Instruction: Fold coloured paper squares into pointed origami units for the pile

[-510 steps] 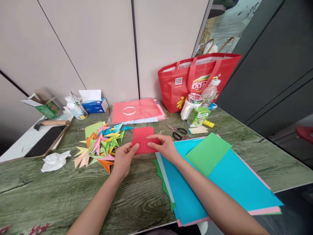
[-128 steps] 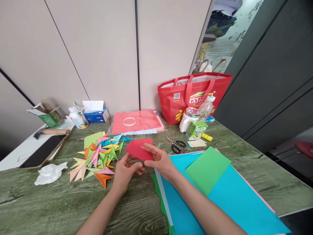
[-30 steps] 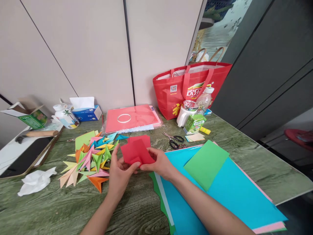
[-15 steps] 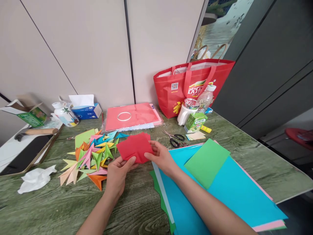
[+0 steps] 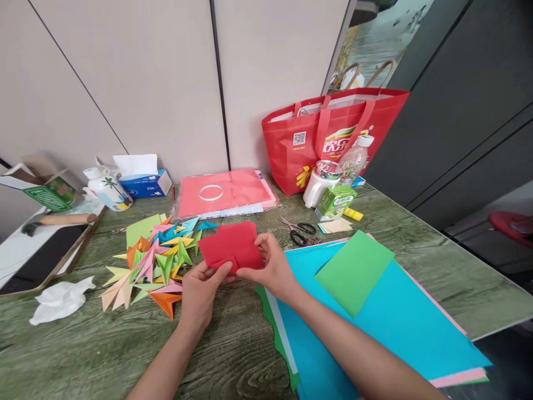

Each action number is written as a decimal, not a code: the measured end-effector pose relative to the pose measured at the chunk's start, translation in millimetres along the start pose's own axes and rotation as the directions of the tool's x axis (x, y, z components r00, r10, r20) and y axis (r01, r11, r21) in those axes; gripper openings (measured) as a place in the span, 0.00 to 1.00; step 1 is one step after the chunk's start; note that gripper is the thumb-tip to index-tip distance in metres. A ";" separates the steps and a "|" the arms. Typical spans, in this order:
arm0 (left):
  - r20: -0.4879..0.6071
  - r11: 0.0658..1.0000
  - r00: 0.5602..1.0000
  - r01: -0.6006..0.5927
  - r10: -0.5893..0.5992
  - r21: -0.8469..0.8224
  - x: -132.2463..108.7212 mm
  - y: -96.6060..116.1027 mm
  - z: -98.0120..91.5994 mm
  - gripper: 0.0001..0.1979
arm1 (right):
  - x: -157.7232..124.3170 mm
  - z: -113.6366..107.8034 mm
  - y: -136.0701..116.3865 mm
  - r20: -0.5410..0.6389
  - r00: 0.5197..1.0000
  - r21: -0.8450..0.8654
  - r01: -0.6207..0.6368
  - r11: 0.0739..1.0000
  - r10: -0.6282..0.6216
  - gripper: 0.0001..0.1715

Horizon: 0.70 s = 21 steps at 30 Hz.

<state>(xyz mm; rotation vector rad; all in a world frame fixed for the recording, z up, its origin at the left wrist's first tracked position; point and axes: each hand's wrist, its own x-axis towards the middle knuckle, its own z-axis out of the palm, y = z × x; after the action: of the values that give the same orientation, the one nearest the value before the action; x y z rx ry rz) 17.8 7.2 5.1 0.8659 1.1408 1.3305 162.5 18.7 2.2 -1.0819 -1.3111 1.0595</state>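
A piece of red paper [image 5: 233, 244], folded in part along its lower edge, is held up over the table between both hands. My left hand [image 5: 204, 291] pinches its lower left edge, thumb in front and fingers behind. At its lower right, my right hand [image 5: 272, 266] grips the same paper, thumb along the bottom edge and fingers at the right side. Left of the hands lies a pile of folded paper pieces [image 5: 160, 255] in many colours. Under my right forearm are large blue sheets [image 5: 400, 316], with a green square of paper [image 5: 356, 272] on top.
Black-handled scissors [image 5: 297, 230] lie beyond my right hand. Behind them stand a white mug [image 5: 316, 188], a green carton [image 5: 336, 203], a bottle [image 5: 355, 161] and a red bag [image 5: 287, 150]. Packed pink paper [image 5: 237, 191] lies at the back. A crumpled tissue [image 5: 62, 300] and a phone [image 5: 45, 258] are left.
My right thumb has slid left and down along the paper's lower edge, and the right fingers are bent more. The red paper stays in both hands. The view has shifted slightly.
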 end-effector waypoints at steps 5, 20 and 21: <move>0.037 0.999 0.999 -0.018 0.017 0.046 -0.7 -1.4 0.7 0.17 | -0.8 1.2 -1.1 0.074 0.988 0.046 -0.137 0.989 0.133 0.54; 0.026 0.989 0.999 -0.039 0.036 0.141 -0.7 -2.2 0.4 0.11 | 0.4 0.8 -0.5 0.169 0.961 0.081 -0.237 0.968 0.221 0.28; 0.023 0.990 0.999 -0.036 0.033 0.137 -0.6 -2.6 0.0 0.11 | 0.0 1.4 -0.4 0.183 0.953 0.111 -0.263 0.958 0.240 0.28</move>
<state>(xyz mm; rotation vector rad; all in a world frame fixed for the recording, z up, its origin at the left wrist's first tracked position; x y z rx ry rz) 18.6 6.3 2.7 1.0010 1.2171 1.2795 161.1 18.7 2.6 -1.0959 -1.2338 1.4370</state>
